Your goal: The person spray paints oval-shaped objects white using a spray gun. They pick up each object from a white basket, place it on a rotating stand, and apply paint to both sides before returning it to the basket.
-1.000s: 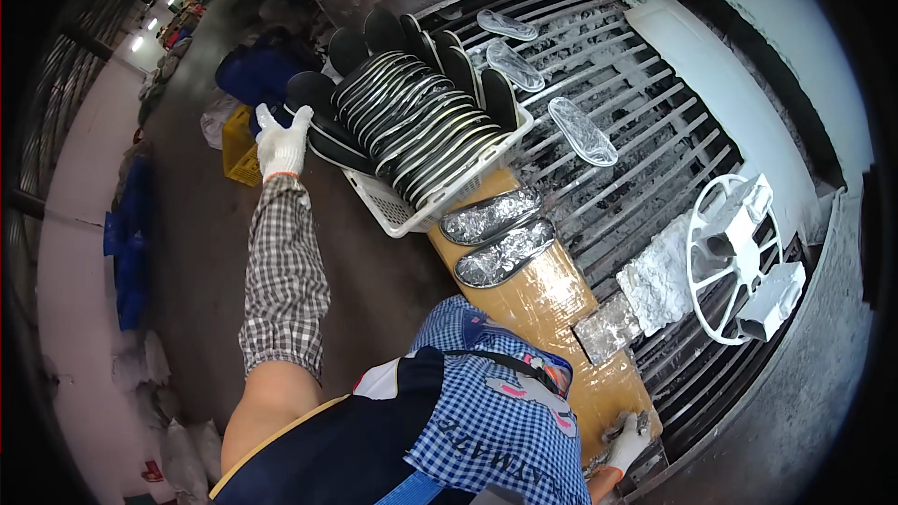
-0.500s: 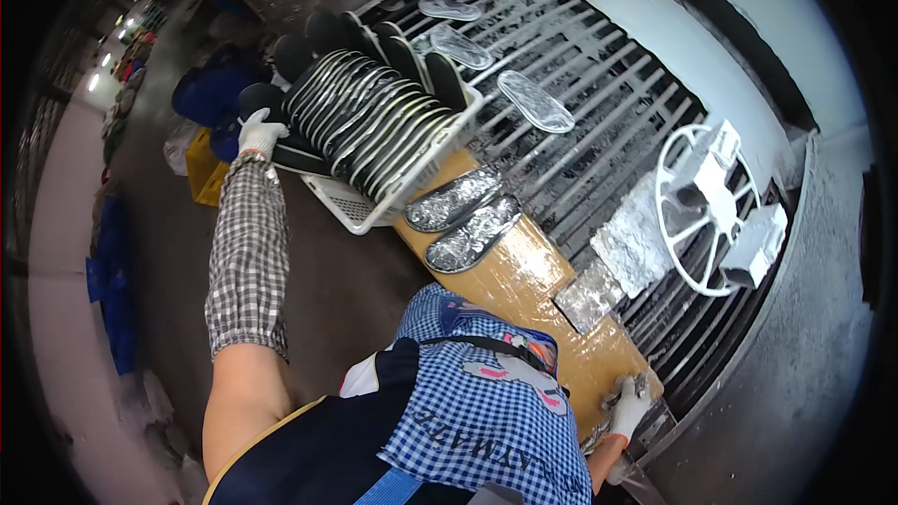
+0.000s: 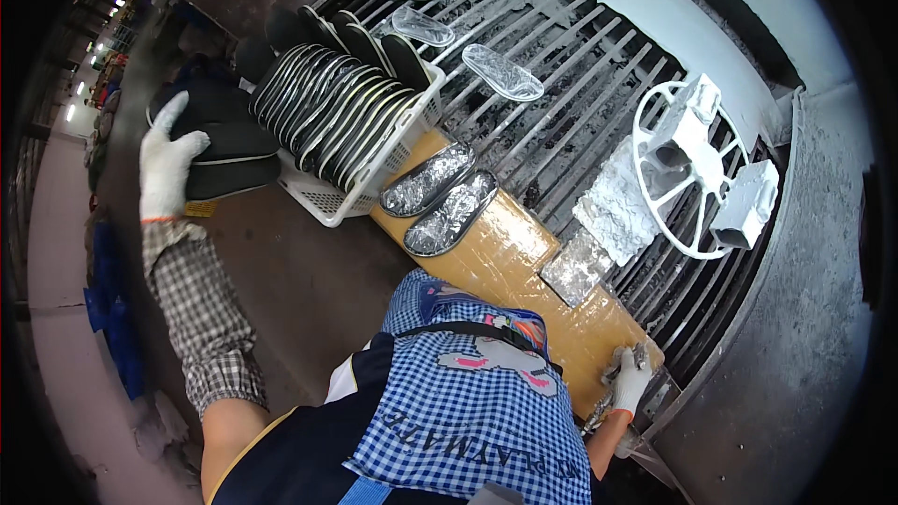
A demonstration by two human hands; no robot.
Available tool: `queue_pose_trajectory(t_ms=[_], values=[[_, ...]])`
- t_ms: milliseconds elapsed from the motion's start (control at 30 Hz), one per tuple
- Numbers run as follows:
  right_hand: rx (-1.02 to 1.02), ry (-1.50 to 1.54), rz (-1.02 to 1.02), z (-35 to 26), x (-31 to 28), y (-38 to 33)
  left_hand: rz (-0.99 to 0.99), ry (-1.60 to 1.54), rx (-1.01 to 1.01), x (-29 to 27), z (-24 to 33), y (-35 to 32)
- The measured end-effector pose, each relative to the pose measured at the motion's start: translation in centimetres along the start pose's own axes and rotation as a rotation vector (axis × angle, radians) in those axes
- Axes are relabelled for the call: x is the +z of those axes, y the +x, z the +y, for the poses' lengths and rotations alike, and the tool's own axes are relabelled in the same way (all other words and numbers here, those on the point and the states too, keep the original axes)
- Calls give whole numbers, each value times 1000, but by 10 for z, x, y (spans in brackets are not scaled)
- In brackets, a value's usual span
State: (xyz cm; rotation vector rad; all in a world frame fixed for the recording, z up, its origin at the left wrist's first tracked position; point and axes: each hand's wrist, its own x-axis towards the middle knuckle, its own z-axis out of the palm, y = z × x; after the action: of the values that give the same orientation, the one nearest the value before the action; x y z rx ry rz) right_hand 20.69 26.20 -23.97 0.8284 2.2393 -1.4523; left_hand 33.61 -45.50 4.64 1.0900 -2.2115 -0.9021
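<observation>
The slatted metal rack (image 3: 547,98) is the largest thing; a nudge could turn one of the three silvery soles (image 3: 503,72) on it askew. Beside it, the white basket (image 3: 329,217) juts past the left edge of the brown tabletop (image 3: 514,276), so a knock from the checked sleeve (image 3: 208,309) could tip it. The loose black soles (image 3: 234,176) are at the left hand (image 3: 168,164), left of the basket; if only some are pinched, the rest could slide down. That hand's thumb stands well apart from its fingers; how firmly it grips cannot be told. The right hand (image 3: 631,383) is curled around a small grey piece (image 3: 613,367) at the tabletop's near end.

The rack looks dusted grey-white, the tabletop glossy and flat, the basket perforated plastic. The black soles are matte long ovals with pale edging; two shiny, crinkled soles (image 3: 452,213) lie side by side on the tabletop. Both hands wear white knit; the grey piece looks rough, its shape unclear.
</observation>
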Motion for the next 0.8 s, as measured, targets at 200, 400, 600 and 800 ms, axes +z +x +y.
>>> queue_pose_trajectory(t_ms=[200, 400, 600, 800], values=[[-67, -8, -39, 0, -4, 2, -347, -222, 140, 48, 106, -75], [-69, 5, -9, 1, -1, 1, -786, 226, 346, 156, 97, -100], [-46, 35, 33, 22, 2, 10, -875, 782, 286, 253, 68, -105], [-77, 37, 56, 23, 6, 9, -853, 865, 219, 351, 53, -82]])
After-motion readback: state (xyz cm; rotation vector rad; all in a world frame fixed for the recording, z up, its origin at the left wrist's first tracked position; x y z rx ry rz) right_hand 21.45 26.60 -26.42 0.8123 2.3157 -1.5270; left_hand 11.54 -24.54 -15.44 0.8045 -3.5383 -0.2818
